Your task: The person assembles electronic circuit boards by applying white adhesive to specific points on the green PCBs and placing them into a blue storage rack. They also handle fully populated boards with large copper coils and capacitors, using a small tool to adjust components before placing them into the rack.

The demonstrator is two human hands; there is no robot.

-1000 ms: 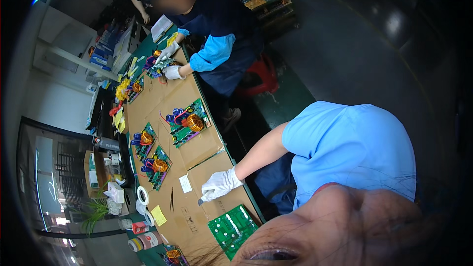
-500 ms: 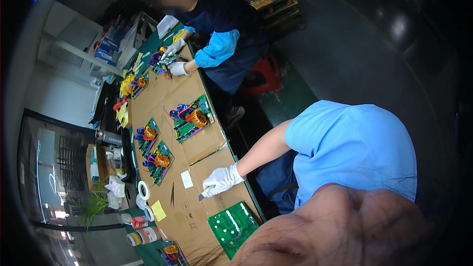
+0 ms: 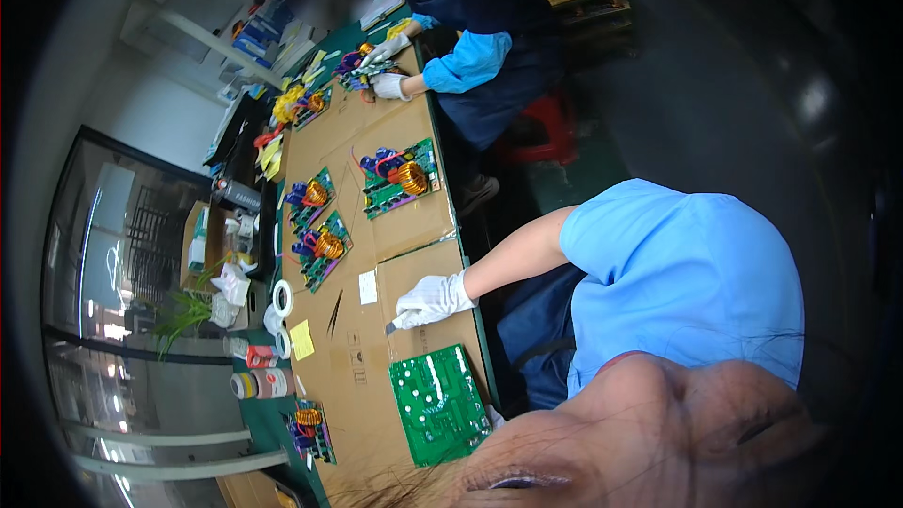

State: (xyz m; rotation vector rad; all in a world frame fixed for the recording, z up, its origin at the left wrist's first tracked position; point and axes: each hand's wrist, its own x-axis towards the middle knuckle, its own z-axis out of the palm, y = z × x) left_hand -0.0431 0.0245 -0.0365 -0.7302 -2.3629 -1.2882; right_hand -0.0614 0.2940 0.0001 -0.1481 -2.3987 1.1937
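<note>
My right hand (image 3: 431,302), in a white glove, is closed over the brown cardboard (image 3: 414,268), palm down. A small flat grey piece (image 3: 390,327) pokes out from its fingertips; its kind cannot be made out. Just nearer lies a green circuit board (image 3: 440,404), solder side up, with a white strip and white spots on it. At the board's right edge a sliver of white (image 3: 495,417) shows, perhaps part of my left glove; the fingers are hidden. Beyond the right hand lie a white paper label (image 3: 368,288) and black tweezers (image 3: 334,312).
Several circuit boards with copper coils (image 3: 403,179) lie farther along the cardboard. At the far end a co-worker's gloved hands (image 3: 388,85) hold another board. Tape rolls (image 3: 282,298), a yellow note (image 3: 301,340) and a plant (image 3: 183,322) line the left side.
The whole view has shifted, so the table sits higher and a little right. The green board has turned slightly against the cardboard. My right hand still grips the grey piece.
</note>
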